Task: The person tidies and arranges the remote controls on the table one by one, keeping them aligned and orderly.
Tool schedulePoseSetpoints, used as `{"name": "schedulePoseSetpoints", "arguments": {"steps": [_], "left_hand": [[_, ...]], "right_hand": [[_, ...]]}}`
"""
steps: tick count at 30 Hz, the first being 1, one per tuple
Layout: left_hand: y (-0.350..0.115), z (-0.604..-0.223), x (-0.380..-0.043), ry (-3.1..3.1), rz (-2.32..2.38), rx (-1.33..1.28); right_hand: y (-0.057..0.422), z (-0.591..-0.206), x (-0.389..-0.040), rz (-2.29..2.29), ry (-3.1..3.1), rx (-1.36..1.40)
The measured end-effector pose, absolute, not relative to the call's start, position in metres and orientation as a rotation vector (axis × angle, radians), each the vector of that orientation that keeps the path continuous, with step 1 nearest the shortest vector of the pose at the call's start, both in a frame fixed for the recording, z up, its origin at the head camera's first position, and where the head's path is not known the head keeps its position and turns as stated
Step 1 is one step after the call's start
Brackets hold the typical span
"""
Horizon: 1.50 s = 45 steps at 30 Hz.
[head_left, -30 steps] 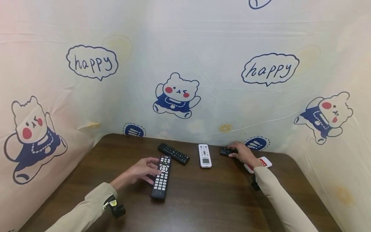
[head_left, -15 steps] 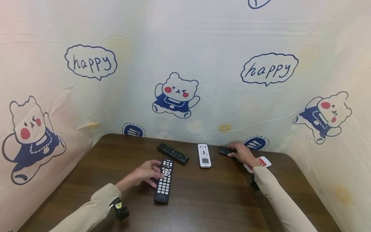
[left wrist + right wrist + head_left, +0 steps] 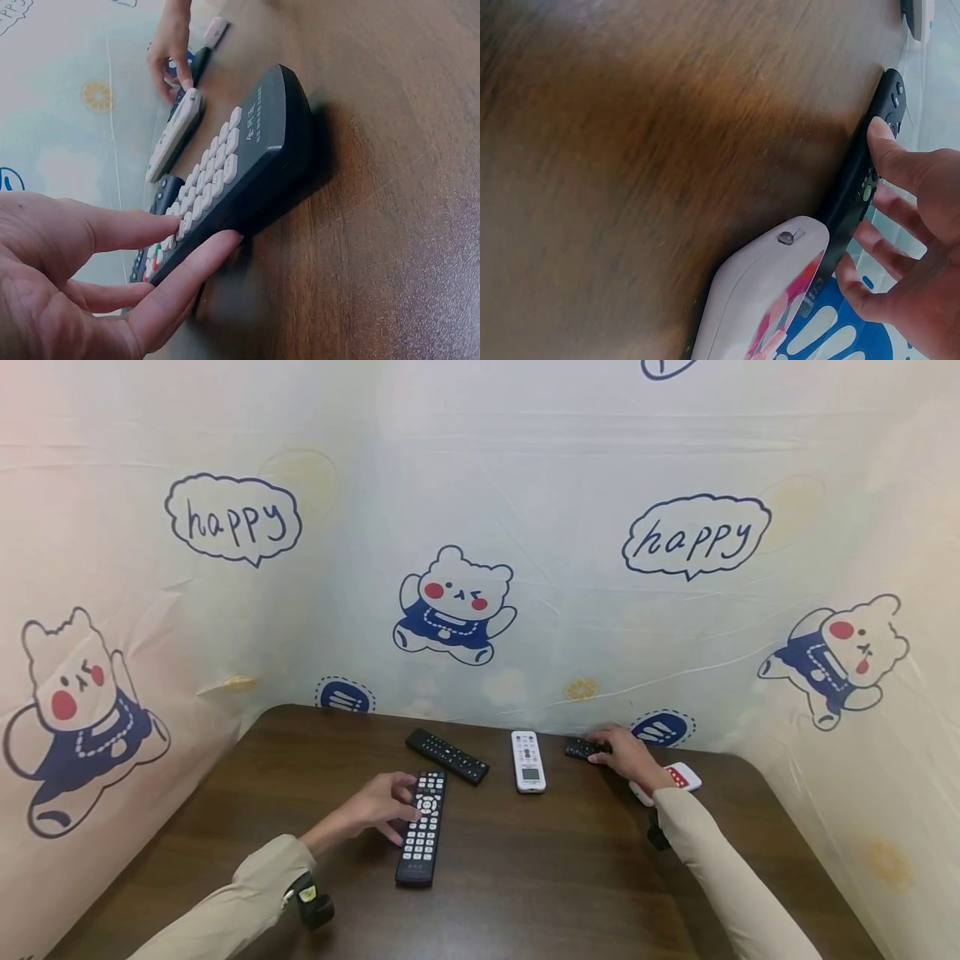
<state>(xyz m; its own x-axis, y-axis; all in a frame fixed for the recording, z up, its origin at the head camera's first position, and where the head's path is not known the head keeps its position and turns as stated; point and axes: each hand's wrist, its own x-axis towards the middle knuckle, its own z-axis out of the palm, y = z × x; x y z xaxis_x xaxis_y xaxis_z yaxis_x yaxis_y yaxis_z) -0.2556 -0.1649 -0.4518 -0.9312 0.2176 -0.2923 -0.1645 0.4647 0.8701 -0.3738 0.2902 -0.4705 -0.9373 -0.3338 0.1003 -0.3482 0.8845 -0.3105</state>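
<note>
My left hand [image 3: 386, 803] pinches a long black remote control [image 3: 422, 831] with white buttons. In the left wrist view the thumb lies on its button face and other fingers are at its side and underneath. At the back right, my right hand [image 3: 628, 755] holds a smaller black remote control [image 3: 847, 191], thumb on one long edge and fingers along the other. Part of that remote is hidden by the hand in the head view. Under the right wrist lies a white remote with a red button panel [image 3: 684, 775], partly covered by the arm.
Another black remote [image 3: 447, 757] lies slanted behind the left hand's remote. Between the hands, toward the back, is a white remote with a small screen [image 3: 529, 763]. The brown wooden table [image 3: 540, 877] meets a printed cloth wall [image 3: 562, 568] on its far side.
My left hand and its remote have moved slightly right and toward me, opening a gap to the slanted black remote. The right hand has hardly moved.
</note>
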Motion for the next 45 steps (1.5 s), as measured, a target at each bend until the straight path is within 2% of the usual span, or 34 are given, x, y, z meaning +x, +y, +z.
{"name": "schedulePoseSetpoints", "arguments": {"steps": [12, 26, 37, 45], "left_hand": [[-0.166, -0.451, -0.256, 2.391, 1.49, 0.08], [-0.164, -0.455, -0.256, 2.401, 1.532, 0.093], [-0.165, -0.458, -0.256, 2.428, 1.495, 0.058], [-0.162, -0.457, -0.257, 2.401, 1.524, 0.057]], "right_hand": [[0.299, -0.472, -0.386, 0.582, -3.021, 0.692], [0.296, -0.467, -0.382, 0.63, -2.975, 0.739], [0.288, -0.463, -0.379, 0.702, -2.946, 0.689], [0.285, -0.449, -0.38, 0.658, -2.968, 0.466]]}}
